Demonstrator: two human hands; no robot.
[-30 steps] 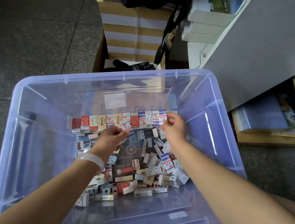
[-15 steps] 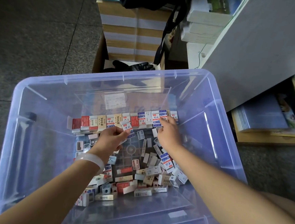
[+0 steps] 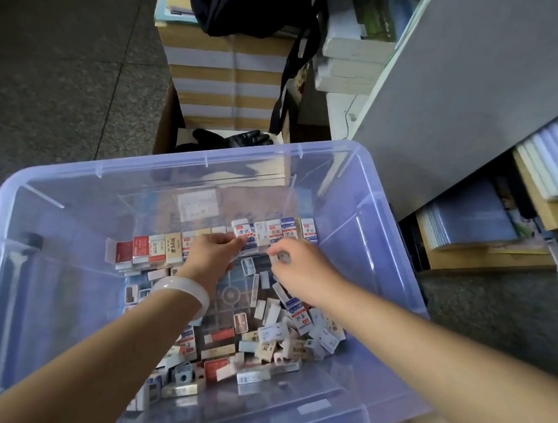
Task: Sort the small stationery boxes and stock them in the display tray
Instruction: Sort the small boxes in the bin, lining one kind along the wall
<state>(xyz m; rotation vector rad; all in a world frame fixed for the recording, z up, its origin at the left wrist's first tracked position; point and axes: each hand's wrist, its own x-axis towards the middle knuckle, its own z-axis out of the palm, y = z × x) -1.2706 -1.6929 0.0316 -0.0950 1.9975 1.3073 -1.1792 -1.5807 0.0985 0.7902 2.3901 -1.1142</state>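
Observation:
A clear display tray (image 3: 109,253) leans inside the bin's far side and holds a row of upright small boxes (image 3: 152,251), red on the left, white and blue on the right. My left hand (image 3: 214,256) pinches a white-and-blue box (image 3: 245,237) in the middle of that row. Just to its right, my right hand (image 3: 299,268) hovers in front of the row with curled fingers that pinch a small greyish box (image 3: 284,256). A loose pile of small boxes (image 3: 280,339) covers the bin floor under both forearms.
The big translucent blue bin (image 3: 207,162) stands on a grey floor. Behind it are a stack of brown-and-white cartons (image 3: 228,82), a black bag (image 3: 252,3) and black gloves (image 3: 237,137). At the right, a grey shelf unit (image 3: 483,94) holds stacked books.
My left hand has moved right along the row onto the white-and-blue box. My right hand has drawn back from the row's right end, down and towards the middle.

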